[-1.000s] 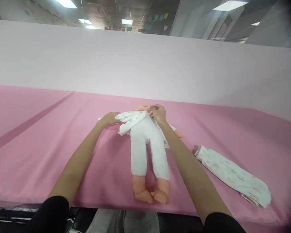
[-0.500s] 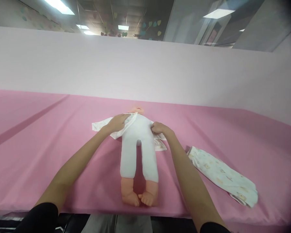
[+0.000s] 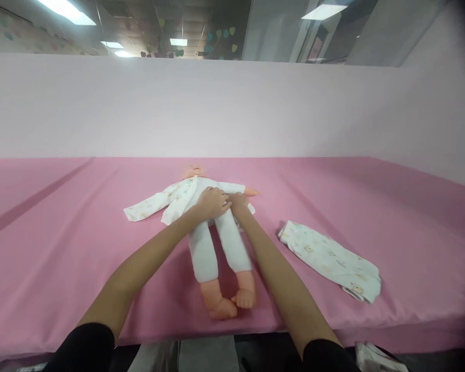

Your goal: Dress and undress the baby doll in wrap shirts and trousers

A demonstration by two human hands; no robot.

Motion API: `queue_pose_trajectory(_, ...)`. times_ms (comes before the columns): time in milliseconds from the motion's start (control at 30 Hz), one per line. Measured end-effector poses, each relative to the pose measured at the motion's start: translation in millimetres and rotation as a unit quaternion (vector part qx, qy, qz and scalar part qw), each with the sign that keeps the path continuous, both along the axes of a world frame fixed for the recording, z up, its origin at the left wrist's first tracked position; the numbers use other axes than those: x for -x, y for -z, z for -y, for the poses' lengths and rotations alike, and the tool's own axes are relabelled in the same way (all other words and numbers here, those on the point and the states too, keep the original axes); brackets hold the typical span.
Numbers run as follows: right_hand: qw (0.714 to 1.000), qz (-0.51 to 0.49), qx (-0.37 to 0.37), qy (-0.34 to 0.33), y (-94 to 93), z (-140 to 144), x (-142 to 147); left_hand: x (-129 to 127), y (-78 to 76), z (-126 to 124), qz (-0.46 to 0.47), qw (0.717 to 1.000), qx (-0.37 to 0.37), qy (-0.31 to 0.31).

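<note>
A baby doll [image 3: 201, 253] in a white body suit lies on its back, its bare feet toward me. A white printed shirt [image 3: 182, 199] covers one side of its chest, with that sleeve stretched out to the left. More of the shirt's cloth shows at the doll's right hip. My left hand [image 3: 214, 202] rests across the doll's belly, fingers laid out. Right beside it, my right hand [image 3: 238, 203] is at the doll's side, its fingers mostly hidden. The doll's right-side arm [image 3: 236, 188] points outward, uncovered by the shirt.
Folded printed pants [image 3: 331, 258] lie to the right on the pink padded surface [image 3: 62, 268]. A white wall [image 3: 217, 108] rises behind, with glass above it. Below the front edge at the lower right is a pale bundle [image 3: 380, 357].
My left hand has moved right from the shirt front onto the belly, next to my right hand. The doll's legs have swung slantwise, and its right-side arm now shows. The view has shifted.
</note>
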State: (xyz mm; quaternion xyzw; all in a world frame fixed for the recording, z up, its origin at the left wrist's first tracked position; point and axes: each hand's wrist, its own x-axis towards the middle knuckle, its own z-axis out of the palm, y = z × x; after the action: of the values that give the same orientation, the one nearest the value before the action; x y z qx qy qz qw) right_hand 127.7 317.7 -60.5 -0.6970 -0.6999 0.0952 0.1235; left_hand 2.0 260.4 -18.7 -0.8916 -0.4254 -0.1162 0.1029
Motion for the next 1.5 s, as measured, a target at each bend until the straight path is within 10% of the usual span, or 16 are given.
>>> queue_pose_trajectory(467, 0.980, -0.120, -0.123, 0.104, 1.7, -14, -16, 26, -26.3, -1, -0.021, 0.996, 0.010, -0.090)
queue_pose_trajectory(800, 0.999, -0.033, -0.010, 0.026, 15.8, -23, -10, -8, -26.5, -27, -0.038, 0.979, 0.045, -0.194)
queue_pose_trajectory(1100, 0.997, -0.064, -0.054, 0.005, 21.0, -20, -4, -31, -6.6, -50, -0.027, 0.997, -0.031, 0.061)
queue_pose_trajectory(1333, 0.978, -0.193, -0.052, 0.051, 15.6, -21, -8, -13, -5.8, -55, 0.175, 0.982, -0.009, 0.070)
queue_pose_trajectory(1500, 0.998, -0.057, -0.003, 0.023, 16.9, -24, -5, 3, -4.2, -58, 0.314, 0.945, -0.015, 0.089)
